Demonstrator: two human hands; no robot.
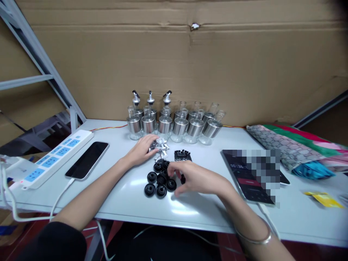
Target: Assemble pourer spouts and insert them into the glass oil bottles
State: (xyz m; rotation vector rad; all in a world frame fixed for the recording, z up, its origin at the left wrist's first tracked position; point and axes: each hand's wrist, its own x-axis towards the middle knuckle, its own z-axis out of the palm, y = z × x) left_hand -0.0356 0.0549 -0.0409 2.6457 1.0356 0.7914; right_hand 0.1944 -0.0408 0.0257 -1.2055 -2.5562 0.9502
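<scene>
Left hand flat, fingers apart, on metal spouts. Right hand curled at black stoppers; grip unclear. Glass bottles line the rear edge of the worktop, three of them spouted.

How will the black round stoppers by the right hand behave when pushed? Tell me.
The black stoppers look small and probably light, so a nudge should scatter them. Being round, one tipped onto its edge may roll across the glossy table. They look rubbery, so likely grippy, not fragile.

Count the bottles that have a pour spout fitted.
3. All stand at the left end of the back row: left bottle, middle bottle, right bottle. The front-row bottles hide their bases; no other neck shows a spout.
</scene>
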